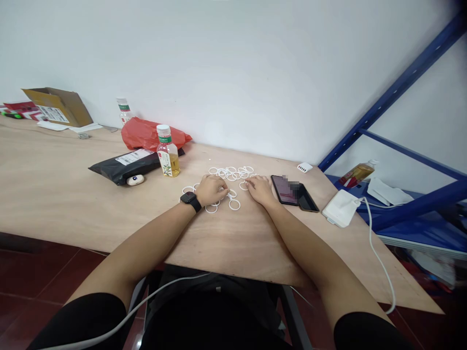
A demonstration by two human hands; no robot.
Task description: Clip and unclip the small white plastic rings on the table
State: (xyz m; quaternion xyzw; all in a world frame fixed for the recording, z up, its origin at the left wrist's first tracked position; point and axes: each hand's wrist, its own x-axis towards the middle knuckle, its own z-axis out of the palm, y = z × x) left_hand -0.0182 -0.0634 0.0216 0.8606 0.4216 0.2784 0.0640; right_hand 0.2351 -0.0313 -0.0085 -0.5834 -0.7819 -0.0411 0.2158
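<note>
Several thin white rings (234, 205) lie loosely on the wooden table around both hands. My left hand (211, 188), with a black watch (190, 198) on its wrist, is curled over part of them. Its thumb and fingers close at the edge of a white ring, partly hidden by the hand. To the right, my right hand (260, 188) rests low on the table, its fingertips closed at the edge of another white ring (243, 185). A loose pile of rings (231, 172) lies just beyond the hands.
Two phones (286, 189) lie right of my right hand, before a white charger (341, 208) with a cable. A drink bottle (168, 151), black parcel (126, 164), small white case (135, 180) and red bag (149, 132) stand left. A blue shelf (401, 146) adjoins the table.
</note>
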